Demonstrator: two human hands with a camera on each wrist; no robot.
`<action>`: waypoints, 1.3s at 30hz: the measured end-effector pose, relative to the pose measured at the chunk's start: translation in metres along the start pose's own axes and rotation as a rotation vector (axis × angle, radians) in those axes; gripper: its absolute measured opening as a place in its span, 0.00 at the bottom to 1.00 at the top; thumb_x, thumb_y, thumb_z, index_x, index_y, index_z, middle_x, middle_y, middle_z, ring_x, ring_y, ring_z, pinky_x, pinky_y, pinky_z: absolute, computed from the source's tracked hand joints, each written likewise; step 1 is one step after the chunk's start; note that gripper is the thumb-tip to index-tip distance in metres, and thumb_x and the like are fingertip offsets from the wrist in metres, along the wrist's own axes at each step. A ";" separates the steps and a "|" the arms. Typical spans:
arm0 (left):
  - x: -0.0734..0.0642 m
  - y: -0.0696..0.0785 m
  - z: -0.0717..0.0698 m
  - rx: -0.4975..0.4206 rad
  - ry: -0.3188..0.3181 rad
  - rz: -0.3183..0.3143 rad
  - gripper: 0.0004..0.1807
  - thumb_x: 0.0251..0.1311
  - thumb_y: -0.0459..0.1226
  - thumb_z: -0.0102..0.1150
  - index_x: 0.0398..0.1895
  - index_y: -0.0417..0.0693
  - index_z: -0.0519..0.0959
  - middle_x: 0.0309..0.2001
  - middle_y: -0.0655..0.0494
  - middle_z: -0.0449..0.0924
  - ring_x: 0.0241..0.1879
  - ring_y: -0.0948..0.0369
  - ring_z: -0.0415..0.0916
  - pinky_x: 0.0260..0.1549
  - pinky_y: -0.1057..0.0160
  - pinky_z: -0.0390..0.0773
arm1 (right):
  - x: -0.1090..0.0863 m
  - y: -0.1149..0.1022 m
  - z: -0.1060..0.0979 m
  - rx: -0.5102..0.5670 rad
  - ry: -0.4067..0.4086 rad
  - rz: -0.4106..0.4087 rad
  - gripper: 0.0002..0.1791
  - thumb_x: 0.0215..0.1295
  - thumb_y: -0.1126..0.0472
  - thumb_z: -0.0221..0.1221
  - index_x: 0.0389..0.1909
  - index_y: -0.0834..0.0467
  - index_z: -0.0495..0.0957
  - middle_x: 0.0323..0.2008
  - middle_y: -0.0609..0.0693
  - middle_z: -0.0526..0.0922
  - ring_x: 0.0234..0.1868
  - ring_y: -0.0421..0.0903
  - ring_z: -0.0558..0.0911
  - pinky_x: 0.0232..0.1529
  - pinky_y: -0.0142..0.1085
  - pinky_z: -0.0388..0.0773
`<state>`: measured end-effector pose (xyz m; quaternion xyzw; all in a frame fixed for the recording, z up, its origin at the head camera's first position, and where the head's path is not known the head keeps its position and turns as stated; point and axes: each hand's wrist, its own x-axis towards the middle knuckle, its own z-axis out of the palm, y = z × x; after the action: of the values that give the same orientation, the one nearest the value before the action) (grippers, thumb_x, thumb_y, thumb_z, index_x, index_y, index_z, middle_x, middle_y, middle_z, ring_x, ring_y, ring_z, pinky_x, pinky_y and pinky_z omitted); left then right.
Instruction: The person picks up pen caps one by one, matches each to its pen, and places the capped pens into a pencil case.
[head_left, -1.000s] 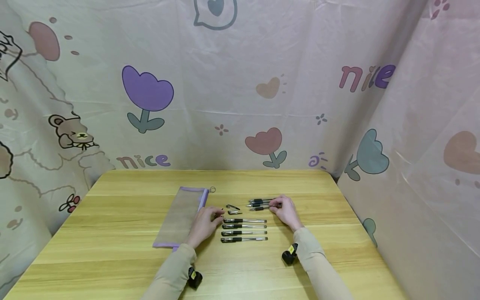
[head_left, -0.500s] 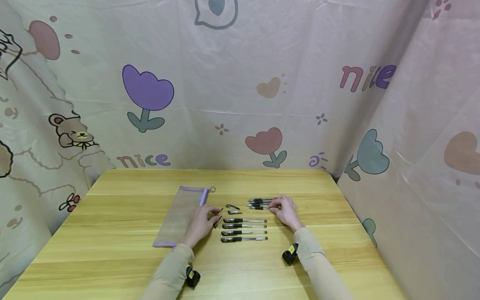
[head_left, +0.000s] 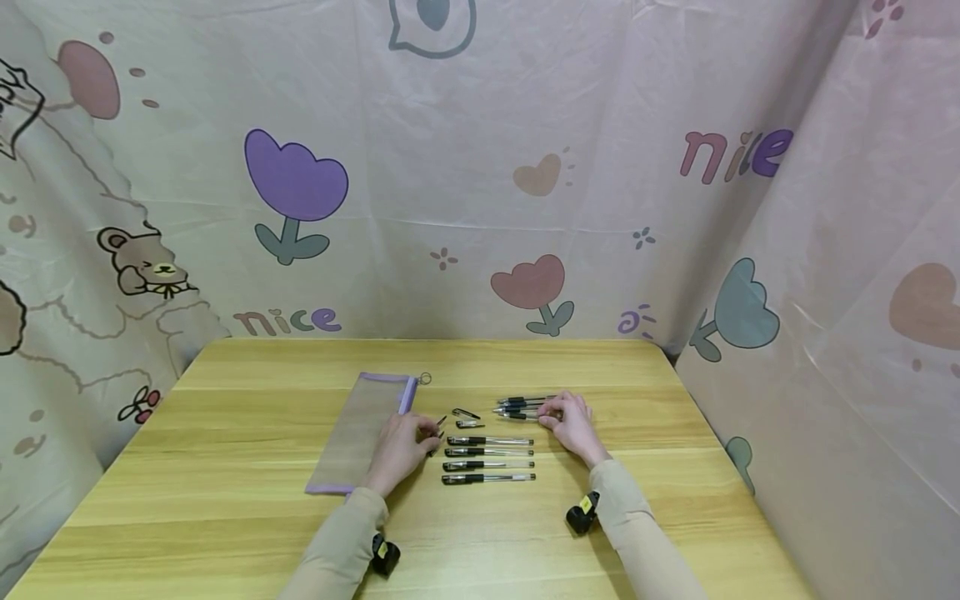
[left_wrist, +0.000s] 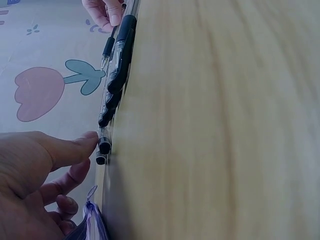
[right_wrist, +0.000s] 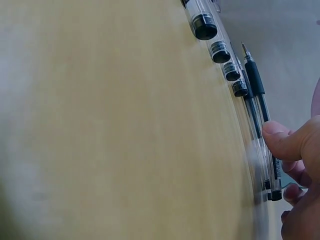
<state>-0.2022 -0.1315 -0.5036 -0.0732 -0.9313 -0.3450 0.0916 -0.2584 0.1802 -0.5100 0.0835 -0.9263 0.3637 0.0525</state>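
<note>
My left hand [head_left: 399, 450] lies by the right edge of a purple-trimmed mesh pouch [head_left: 352, 442], thumb and forefinger apart. Small dark slivers show at its fingertips; what they are is too small to tell. In the left wrist view its thumb is at the clear, black-ended tip of a pen cap [left_wrist: 104, 146]. Two pen caps, one upper [head_left: 466, 413] and one lower [head_left: 470, 425], rest just right of this hand. My right hand [head_left: 573, 423] pinches the rear of an uncapped gel pen [right_wrist: 256, 82] in a small group of uncapped pens [head_left: 517, 403].
Several capped gel pens [head_left: 487, 465] lie in parallel between the hands, their caps to the left. A metal ring [head_left: 425, 378] hangs at the pouch's far corner. The wooden table [head_left: 600, 367] ends against a printed curtain [head_left: 420, 275].
My left hand has drawn slightly left, away from the pen caps. The right hand has hardly moved; the lowest uncapped pen beside it has shifted slightly toward the other pens.
</note>
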 end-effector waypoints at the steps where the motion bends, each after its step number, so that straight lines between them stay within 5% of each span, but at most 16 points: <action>1: 0.000 0.000 0.000 0.002 -0.001 0.004 0.08 0.50 0.35 0.75 0.35 0.50 0.88 0.35 0.57 0.87 0.39 0.57 0.75 0.46 0.52 0.71 | -0.001 0.000 0.000 0.005 -0.001 -0.003 0.04 0.60 0.65 0.68 0.36 0.54 0.87 0.40 0.51 0.81 0.47 0.50 0.70 0.57 0.50 0.58; 14: -0.001 0.004 -0.003 0.053 -0.027 0.003 0.04 0.51 0.37 0.75 0.30 0.52 0.89 0.30 0.60 0.88 0.36 0.59 0.72 0.42 0.55 0.70 | -0.011 0.001 0.000 0.015 0.083 -0.134 0.05 0.58 0.68 0.67 0.35 0.58 0.87 0.39 0.54 0.83 0.46 0.53 0.72 0.50 0.49 0.58; 24: -0.001 0.004 -0.004 0.065 -0.036 0.003 0.04 0.49 0.37 0.77 0.26 0.50 0.89 0.25 0.60 0.87 0.33 0.60 0.74 0.40 0.56 0.72 | -0.009 -0.002 -0.004 0.024 0.014 -0.035 0.05 0.61 0.65 0.67 0.37 0.55 0.87 0.43 0.53 0.84 0.50 0.53 0.72 0.56 0.50 0.57; 39: -0.001 0.002 -0.005 0.034 -0.025 0.020 0.03 0.52 0.36 0.75 0.25 0.49 0.88 0.24 0.60 0.84 0.30 0.63 0.72 0.38 0.59 0.71 | -0.011 -0.004 -0.005 0.018 -0.014 -0.035 0.04 0.62 0.64 0.67 0.37 0.54 0.86 0.48 0.54 0.84 0.52 0.53 0.72 0.53 0.47 0.58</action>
<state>-0.2000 -0.1332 -0.4994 -0.0854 -0.9373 -0.3270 0.0849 -0.2464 0.1823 -0.5052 0.1027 -0.9218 0.3703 0.0516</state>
